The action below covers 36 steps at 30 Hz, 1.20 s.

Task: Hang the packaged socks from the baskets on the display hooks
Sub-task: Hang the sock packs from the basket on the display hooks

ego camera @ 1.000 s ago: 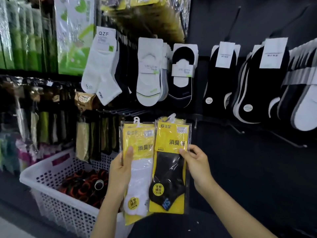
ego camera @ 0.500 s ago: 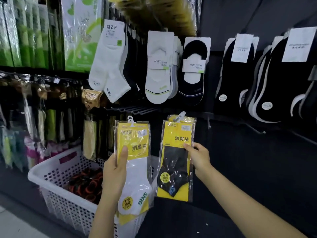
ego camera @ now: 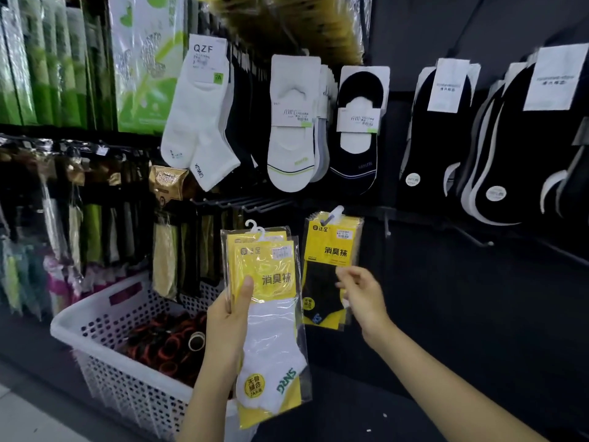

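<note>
My left hand [ego camera: 229, 317] grips two stacked clear packs of white socks with yellow cards [ego camera: 271, 314], thumb across the front, their white hanger tabs up. A matching pack of black socks [ego camera: 328, 266] hangs from a display hook [ego camera: 334, 213] in front of several like it. My right hand [ego camera: 360, 295] hovers at that pack's lower right with fingers loosely curled and nothing in them. The white perforated basket [ego camera: 95, 317] stands at the lower left, behind my left forearm.
Bare wire hooks [ego camera: 245, 202] jut out just above the white packs, and another bare hook [ego camera: 471, 239] sticks out at right. White and black socks [ego camera: 293, 129] hang in the row above. The basket holds red and black rings [ego camera: 165, 342].
My right hand has carried the black pack up onto the hook and let it go. My left hand has raised the white packs slightly. The camera has moved closer.
</note>
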### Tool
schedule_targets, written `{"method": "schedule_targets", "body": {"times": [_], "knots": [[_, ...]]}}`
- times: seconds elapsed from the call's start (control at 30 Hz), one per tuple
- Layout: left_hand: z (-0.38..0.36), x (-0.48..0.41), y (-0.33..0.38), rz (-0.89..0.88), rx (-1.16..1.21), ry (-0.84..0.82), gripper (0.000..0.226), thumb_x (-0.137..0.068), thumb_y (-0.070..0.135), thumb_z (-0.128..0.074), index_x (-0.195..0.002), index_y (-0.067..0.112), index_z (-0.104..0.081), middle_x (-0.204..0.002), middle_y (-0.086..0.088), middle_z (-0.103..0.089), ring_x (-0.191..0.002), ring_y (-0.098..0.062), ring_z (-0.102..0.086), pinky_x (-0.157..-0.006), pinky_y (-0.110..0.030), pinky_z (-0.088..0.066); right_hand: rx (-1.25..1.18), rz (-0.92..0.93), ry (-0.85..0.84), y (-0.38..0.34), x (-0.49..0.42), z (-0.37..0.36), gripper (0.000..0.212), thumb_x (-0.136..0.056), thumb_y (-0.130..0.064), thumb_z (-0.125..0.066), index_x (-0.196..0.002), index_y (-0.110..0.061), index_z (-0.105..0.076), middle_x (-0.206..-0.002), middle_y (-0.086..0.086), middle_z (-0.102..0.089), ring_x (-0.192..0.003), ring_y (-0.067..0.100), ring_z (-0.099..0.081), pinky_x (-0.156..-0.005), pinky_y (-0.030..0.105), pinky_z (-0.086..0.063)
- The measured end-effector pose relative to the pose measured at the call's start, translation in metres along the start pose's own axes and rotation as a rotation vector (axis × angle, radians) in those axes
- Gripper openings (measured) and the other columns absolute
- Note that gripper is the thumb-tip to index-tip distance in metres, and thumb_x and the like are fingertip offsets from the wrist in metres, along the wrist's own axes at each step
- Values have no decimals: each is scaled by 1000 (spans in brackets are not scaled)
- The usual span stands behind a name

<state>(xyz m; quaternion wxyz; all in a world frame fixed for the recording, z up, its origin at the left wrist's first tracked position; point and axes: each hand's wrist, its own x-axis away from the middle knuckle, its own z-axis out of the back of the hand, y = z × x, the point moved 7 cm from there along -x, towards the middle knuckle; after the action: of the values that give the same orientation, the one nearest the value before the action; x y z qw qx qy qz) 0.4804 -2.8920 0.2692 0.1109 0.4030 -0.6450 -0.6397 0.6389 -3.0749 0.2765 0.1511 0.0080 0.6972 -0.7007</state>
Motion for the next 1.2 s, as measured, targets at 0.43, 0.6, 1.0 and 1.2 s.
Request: {"method": "schedule_targets", "body": {"times": [0.43, 0.6, 1.0, 1.2], "knots": [[-34, 8, 3, 42, 143, -61, 24, -76, 40, -64, -91, 23, -71, -84, 7, -76, -73, -5, -71, -53, -12, -50, -155, 15, -284, -22, 52, -14, 27, -92, -19, -59, -97, 6, -50, -93, 11, -74, -79, 19, -70, -61, 25, -56], [-35, 6, 3, 16, 105, -63, 25, -78, 43, -61, -94, 26, -70, -85, 10, -75, -75, -4, -71, -55, -12, -51, -135, 63, -324, -26, 55, -8, 23, -94, -20, -55, -103, 1, -51, -91, 10, -75, -81, 22, -70, -70, 33, -56], [21, 1, 3, -27, -84, 266, 28, -89, 49, -51, -70, 28, -51, -36, 11, -24, -34, -4, -22, -41, -17, -29, -117, 99, -52, -27, 16, 17, 12, -95, -16, -56, -101, -6, -59, -78, 5, -75, -71, 15, -72, -57, 21, -55], [33, -1, 0, 3, -96, 317, 43, -90, 49, -51, -67, 15, -41, -36, 12, -26, -34, -4, -24, -35, -9, -25, 51, 131, -47, -29, -8, 3, 14, -94, -23, -58, -96, -10, -59, -93, 26, -68, -95, 48, -59, -86, 53, -50]]}}
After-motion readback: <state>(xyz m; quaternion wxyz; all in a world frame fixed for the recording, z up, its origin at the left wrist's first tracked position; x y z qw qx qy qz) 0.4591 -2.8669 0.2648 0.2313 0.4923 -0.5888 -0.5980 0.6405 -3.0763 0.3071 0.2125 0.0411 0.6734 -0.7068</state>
